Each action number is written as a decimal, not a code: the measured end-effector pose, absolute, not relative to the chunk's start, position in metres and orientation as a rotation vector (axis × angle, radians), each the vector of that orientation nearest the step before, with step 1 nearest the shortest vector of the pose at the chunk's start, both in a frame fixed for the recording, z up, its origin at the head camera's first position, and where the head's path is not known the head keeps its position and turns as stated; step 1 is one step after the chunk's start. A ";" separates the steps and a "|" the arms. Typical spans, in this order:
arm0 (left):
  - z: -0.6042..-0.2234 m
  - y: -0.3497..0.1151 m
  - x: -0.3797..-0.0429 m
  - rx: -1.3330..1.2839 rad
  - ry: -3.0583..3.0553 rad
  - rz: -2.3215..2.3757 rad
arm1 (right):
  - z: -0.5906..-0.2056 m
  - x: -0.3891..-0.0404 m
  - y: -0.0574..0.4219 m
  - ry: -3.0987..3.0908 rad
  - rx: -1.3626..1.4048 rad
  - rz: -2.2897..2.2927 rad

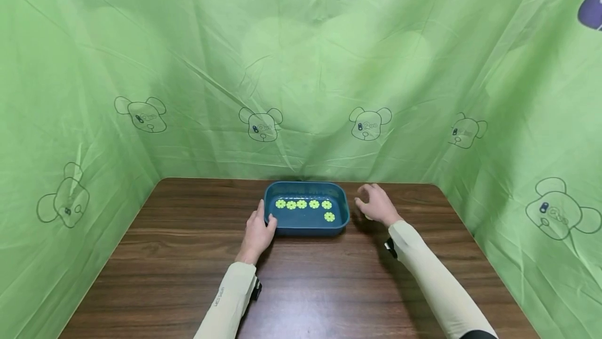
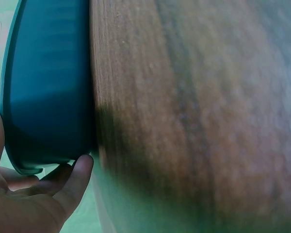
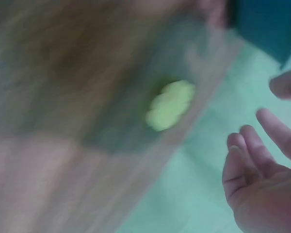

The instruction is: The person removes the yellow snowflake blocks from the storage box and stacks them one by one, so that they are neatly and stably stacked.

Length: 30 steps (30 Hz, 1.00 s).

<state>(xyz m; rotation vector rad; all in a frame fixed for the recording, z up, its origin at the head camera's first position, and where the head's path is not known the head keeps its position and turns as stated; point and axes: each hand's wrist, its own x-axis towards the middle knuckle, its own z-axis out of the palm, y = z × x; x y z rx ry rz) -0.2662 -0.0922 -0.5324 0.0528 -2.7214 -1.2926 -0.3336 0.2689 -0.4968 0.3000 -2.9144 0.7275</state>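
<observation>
Two hands: the right hand (image 1: 378,206) has loosely bent fingers gripping nothing, near one loose flower (image 3: 170,106) on the table (image 1: 301,287), right of the tray (image 1: 305,231); the left hand (image 1: 257,232) grips the tray's left end. Its jolt could disarrange the flowers inside (image 1: 302,204): six, five far, one nearer; one tray.

There are seven yellow flower pieces (image 1: 329,217), one blue tray (image 1: 305,232), two hands (image 1: 256,232), one table (image 1: 301,281).

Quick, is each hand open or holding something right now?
Left hand: holding the blue tray.
Right hand: open, holding nothing, near a yellow flower piece.
</observation>
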 end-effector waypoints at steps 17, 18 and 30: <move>-0.532 -0.089 -0.257 0.062 -2.698 -1.285 | -0.479 -0.349 0.160 -3.034 0.391 0.954; -0.533 -0.088 -0.257 0.066 -2.696 -1.287 | -0.481 -0.350 0.157 -3.043 0.385 0.947; -0.537 -0.085 -0.257 0.075 -2.675 -1.292 | -0.508 -0.360 0.138 -3.194 0.190 0.805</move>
